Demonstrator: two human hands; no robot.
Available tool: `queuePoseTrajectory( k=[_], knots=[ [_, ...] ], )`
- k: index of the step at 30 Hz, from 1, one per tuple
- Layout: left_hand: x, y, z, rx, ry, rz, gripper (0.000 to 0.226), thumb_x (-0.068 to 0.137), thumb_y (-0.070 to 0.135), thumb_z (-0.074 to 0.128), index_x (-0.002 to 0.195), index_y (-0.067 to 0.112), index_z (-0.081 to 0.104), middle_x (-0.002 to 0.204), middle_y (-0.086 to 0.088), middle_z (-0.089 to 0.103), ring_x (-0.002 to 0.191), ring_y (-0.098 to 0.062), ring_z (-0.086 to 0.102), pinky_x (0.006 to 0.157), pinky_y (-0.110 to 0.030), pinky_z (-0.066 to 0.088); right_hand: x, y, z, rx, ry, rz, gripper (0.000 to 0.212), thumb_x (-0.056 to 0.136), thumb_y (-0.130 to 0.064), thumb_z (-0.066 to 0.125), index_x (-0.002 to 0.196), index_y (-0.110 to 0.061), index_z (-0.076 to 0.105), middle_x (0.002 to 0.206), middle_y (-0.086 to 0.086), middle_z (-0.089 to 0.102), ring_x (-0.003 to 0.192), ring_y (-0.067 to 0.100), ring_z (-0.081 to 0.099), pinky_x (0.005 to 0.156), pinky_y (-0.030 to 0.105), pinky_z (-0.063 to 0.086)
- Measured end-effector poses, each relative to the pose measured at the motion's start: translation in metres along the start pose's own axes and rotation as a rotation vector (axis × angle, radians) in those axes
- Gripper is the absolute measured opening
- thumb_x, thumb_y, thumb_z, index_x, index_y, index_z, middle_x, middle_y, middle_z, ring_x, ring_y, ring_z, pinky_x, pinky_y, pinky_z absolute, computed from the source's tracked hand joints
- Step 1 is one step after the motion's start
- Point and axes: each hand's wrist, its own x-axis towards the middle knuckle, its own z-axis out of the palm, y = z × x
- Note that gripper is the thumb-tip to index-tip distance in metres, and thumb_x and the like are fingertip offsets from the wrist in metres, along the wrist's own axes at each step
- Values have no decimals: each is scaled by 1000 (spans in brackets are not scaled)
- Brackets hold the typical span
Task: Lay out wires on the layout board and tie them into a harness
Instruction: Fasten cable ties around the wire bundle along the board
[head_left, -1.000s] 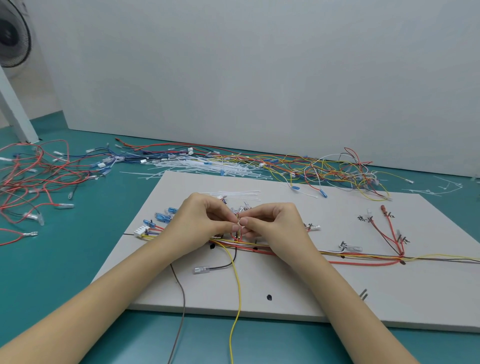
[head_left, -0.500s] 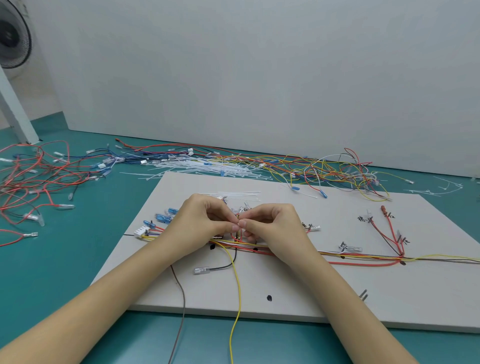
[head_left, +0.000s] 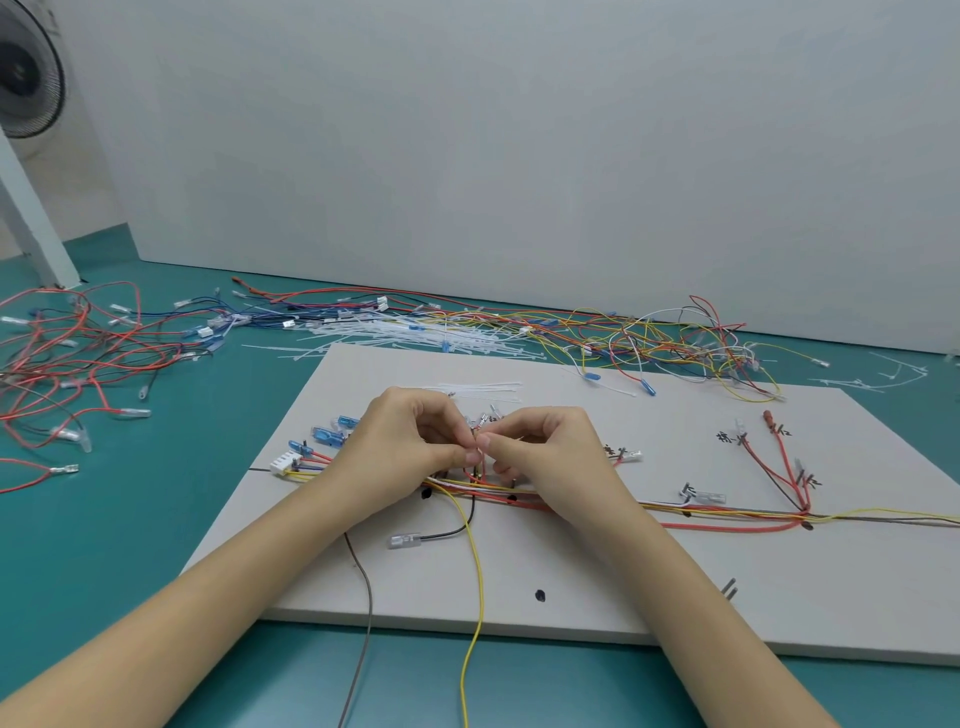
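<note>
A white layout board (head_left: 597, 582) lies on the teal table. A bundle of red, yellow, white and black wires (head_left: 727, 514) runs across it from a white connector (head_left: 284, 461) at the left to the right edge. My left hand (head_left: 400, 447) and my right hand (head_left: 545, 452) meet over the bundle's middle, fingertips together, pinching a small upright branch of wires (head_left: 477, 470); what exactly sits between the fingertips is too small to tell. A yellow wire (head_left: 478, 597) and a grey wire (head_left: 363, 597) hang off the board's front edge.
Loose white cable ties (head_left: 405, 332) lie behind the board, a few more ties (head_left: 483, 388) on it. Tangled wires (head_left: 675, 338) sit at the back right, red wires (head_left: 57, 364) at the left. Blue terminals (head_left: 327, 434) lie near the connector. A fan (head_left: 26, 78) stands far left.
Both hands have stayed over the same spot; only the fingertips have shifted slightly on the wire branch.
</note>
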Motion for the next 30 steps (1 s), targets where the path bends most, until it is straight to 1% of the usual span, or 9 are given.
queuePoseTrajectory(
  k=[2, 7, 10, 14, 17, 19, 22, 24, 30],
  knots=[
    [0, 0, 0, 26, 7, 13, 23, 68, -4, 83, 66, 15, 69, 65, -2, 72, 61, -11, 69, 62, -21, 54, 1, 1, 1, -28, 9, -2, 10, 82, -4, 71, 78, -12, 75, 61, 3, 65, 55, 14, 54, 57, 29, 48],
    [-1, 0, 1, 53, 24, 35, 25, 68, -4, 82, 64, 16, 67, 66, -3, 72, 61, -13, 69, 62, -23, 55, 2, -1, 2, 6, 11, 30, 10, 79, -2, 75, 78, -12, 74, 67, 9, 66, 55, 14, 54, 55, 25, 49],
    [-1, -1, 1, 49, 32, 41, 33, 69, -6, 81, 61, 22, 64, 70, -7, 73, 66, -17, 71, 66, -30, 58, 3, -2, 4, 63, 7, 46, 13, 78, 1, 75, 83, -10, 72, 68, 6, 64, 50, 10, 53, 49, 19, 47],
    [-1, -1, 0, 42, 36, 36, 42, 69, -11, 77, 58, 24, 57, 73, -9, 73, 70, -21, 73, 72, -43, 60, 3, -2, 5, 38, 20, 46, 14, 78, 4, 72, 85, -8, 71, 72, 10, 63, 54, 12, 54, 50, 20, 47],
    [-2, -1, 1, 34, 33, 26, 43, 69, -11, 77, 57, 24, 56, 73, -8, 74, 71, -23, 73, 72, -45, 60, 3, -3, 5, 39, 7, 40, 18, 79, 6, 71, 84, -11, 70, 69, 5, 62, 52, 11, 54, 49, 19, 46],
    [-2, -2, 1, 35, 42, 22, 40, 68, -10, 77, 58, 23, 57, 72, -7, 74, 70, -24, 73, 70, -43, 60, 2, -3, 5, 49, 5, 29, 21, 79, 7, 71, 82, -13, 69, 68, 3, 62, 52, 11, 54, 49, 18, 46],
    [-1, -1, 1, 31, 51, 23, 27, 66, -3, 83, 66, 17, 65, 67, -4, 73, 64, -18, 72, 62, -26, 56, 0, -4, 5, 80, 9, 9, 18, 80, 8, 69, 81, -11, 70, 69, 6, 64, 53, 10, 59, 49, 19, 49],
    [-1, 0, 1, 25, 51, 12, 23, 65, 1, 86, 69, 15, 69, 66, -3, 73, 63, -16, 72, 60, -20, 54, -1, -4, 5, 81, 6, 1, 16, 82, 7, 68, 82, -9, 71, 68, 7, 65, 52, 10, 60, 49, 19, 49],
    [-2, 3, 1, 18, 52, -3, 22, 64, 2, 87, 68, 16, 71, 64, -2, 73, 61, -15, 71, 58, -18, 53, -1, -4, 7, 75, 26, -8, 18, 83, 7, 66, 81, -11, 72, 59, -3, 63, 49, 8, 60, 49, 20, 50]
  ],
)
